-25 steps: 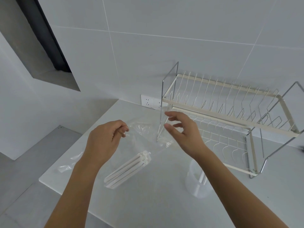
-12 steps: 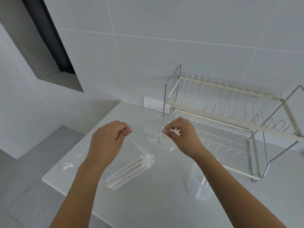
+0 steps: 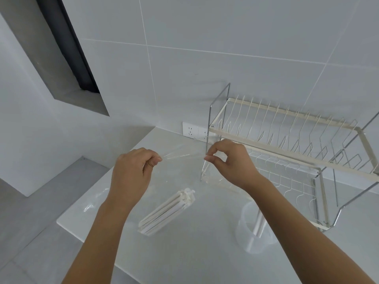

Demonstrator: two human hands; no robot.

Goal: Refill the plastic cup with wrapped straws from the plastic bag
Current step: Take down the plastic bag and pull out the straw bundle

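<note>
Nearest, at lower right of the frame, the plastic cup [image 3: 254, 228] is standing on the white bench [image 3: 194, 253], partly hidden behind the right forearm; a few white straws appear to be leaning inside it. It is looking thin-walled and light, likely to tip if straws are pushed in hard.

Just left of it, at lower centre, the bundle of wrapped straws [image 3: 167, 213] is hanging slantwise in the bottom of the clear plastic bag [image 3: 180, 158]. The straws are looking light and fairly stiff as a bundle, though their paper wrappers could crease; taking them near the upper ends, by the bag's mouth, is probably the surest hold.

Above them, at mid-frame, the left hand [image 3: 131, 175] is pinching one edge of the bag's mouth between thumb and forefinger, its grip closed on the film. The right hand [image 3: 231, 162] is pinching the opposite edge likewise, so the film is stretching taut between them. The bag is soft, thin and slippery, so it needs a firm pinch.

Farther back, the wire dish rack [image 3: 287, 140] is standing at right, with a wall socket [image 3: 194, 131] beside it. No brand, label or writing is showing anywhere.
</note>
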